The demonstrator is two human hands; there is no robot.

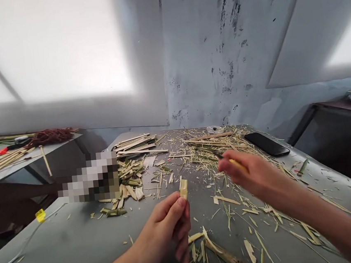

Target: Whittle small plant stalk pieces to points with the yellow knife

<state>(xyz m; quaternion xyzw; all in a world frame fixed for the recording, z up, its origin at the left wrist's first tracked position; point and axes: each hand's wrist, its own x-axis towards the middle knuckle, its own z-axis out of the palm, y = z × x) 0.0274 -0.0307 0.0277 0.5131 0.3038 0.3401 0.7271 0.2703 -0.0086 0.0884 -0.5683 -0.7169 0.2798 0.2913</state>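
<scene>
Between the thumb and fingers of my left hand (171, 218) a short, pale yellow-green bamboo piece (184, 188) is pinched upright. My right hand (249, 170) is closed around the yellow handle (237, 166) of a knife-like tool; a dark, thin end pokes out past the fingers, too blurred to make out well. The two hands are apart, and the tool does not touch the bamboo piece. Below my left hand lies a split bamboo length (226, 255) among shavings.
Bamboo strips (139, 143) lie stacked at the back left, above a heap of bamboo chips (130, 177). A phone (266, 143) rests at the right. A white cable (28, 245) runs along the left side. Behind the grey table (81, 244) stands a stained wall (199, 54).
</scene>
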